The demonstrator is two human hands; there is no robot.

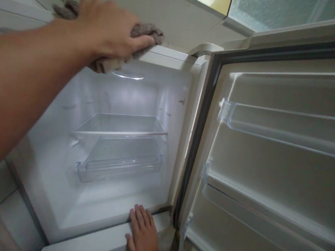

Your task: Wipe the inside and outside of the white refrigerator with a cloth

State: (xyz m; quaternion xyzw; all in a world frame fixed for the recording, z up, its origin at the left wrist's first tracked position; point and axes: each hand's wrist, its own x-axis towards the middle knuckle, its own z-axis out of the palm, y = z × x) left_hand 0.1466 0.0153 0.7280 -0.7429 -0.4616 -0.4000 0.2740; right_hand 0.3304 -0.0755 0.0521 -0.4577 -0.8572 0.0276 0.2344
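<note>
Partly hidden, cloth (148,31) gripped by left hand (108,28), right hand (143,234) open against fridge (99,236).

Cool white glow inside the fridge (128,98), dimmer door (272,166), slight overall blur, wide-angle stretching at edges.

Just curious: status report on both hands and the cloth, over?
Left hand gripping crumpled grey-brown cloth at white refrigerator's top edge. Right hand open, resting on white ledge below. Open white door to the right; nothing visibly blocking cloth.
</note>
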